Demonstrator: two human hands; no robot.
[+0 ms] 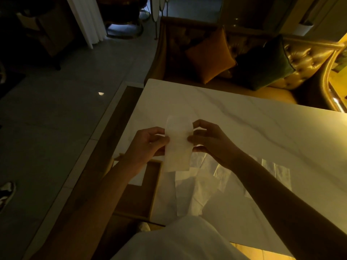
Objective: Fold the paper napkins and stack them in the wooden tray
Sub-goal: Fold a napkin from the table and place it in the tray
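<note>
Napkin [178, 147] held above tabletop [262, 128], pinched at side edges by left hand [148, 143] and right hand [210, 141]. Loose napkins [206, 177] spread beneath; wooden tray [154, 184] at left.

Both hands [150, 142] [210, 141] pinch a napkin [178, 147] above the table [262, 128].

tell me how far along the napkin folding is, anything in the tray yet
Done: the wooden tray at the table's left edge seems to hold something pale, but the left arm hides most of it, so no count. In hand: the left hand and right hand pinch one napkin by its sides above the table. Left: several loose napkins lie spread out below the hands.
</note>
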